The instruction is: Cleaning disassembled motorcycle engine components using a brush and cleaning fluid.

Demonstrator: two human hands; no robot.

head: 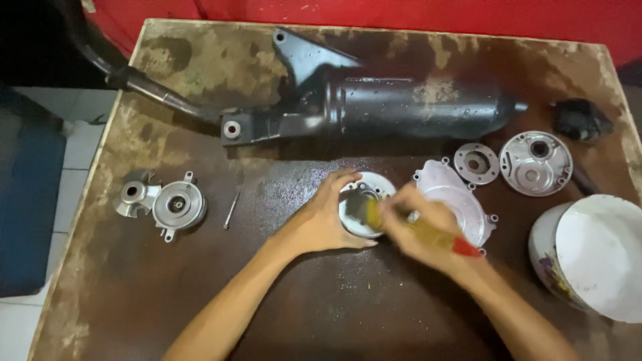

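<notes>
Item, far left: metal impeller (132,198) touching a round pump housing (178,206), thin pin (231,210) just beside. Item, rear: black exhaust muffler (401,107) lying across the worn table (334,307). Item, centre: my left hand (319,224), fingers curled around the rim of a round white metal part (363,212). Item: my right hand (421,230), blurred, fingers closed on a paintbrush (428,235) whose bristles meet that part. Item, right: white cover (458,204), small flange (476,162), silver casing (536,163), white bowl (592,257).
</notes>
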